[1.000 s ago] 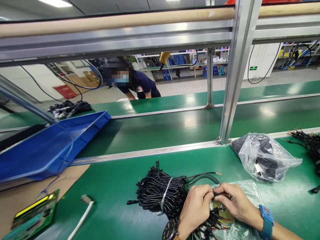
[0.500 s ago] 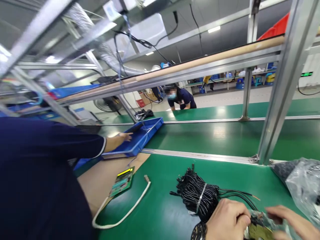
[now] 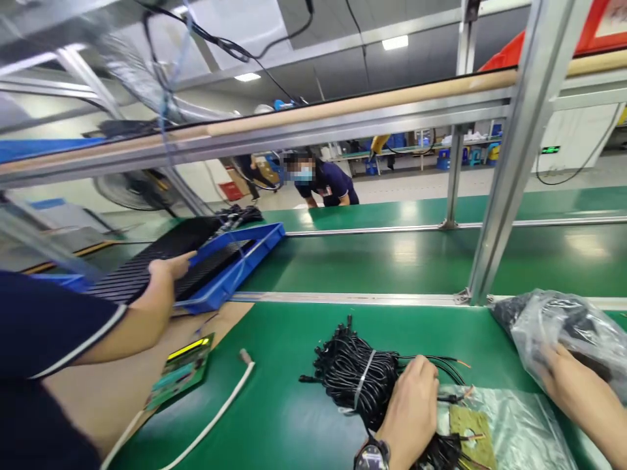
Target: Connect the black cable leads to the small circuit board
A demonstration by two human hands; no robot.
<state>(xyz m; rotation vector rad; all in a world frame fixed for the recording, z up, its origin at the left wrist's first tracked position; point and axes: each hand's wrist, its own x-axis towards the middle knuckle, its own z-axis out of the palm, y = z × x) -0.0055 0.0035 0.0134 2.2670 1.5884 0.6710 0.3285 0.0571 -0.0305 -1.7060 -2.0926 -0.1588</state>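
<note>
My left hand, with a watch on the wrist, is closed at the right side of a tied bundle of black cables. Its fingers curl down over loose black cables, with the tips hidden. Stripped wire ends show beside it, over a yellowish-green square piece on a flat clear plastic sheet or bag. Farther right, my right hand grips the near side of a clear plastic bag with dark contents. Some of its fingers are covered by the plastic.
At left, a co-worker's hand holds a black ribbed panel beside a blue tray. A green circuit board and white cable lie nearer. A metal post rises behind the bench; another person bends across the line.
My right hand has moved from the yellowish-green piece to the plastic bag. My left hand stays by the cables. The co-worker now holds a ribbed panel at the tray. The view has swung right.
</note>
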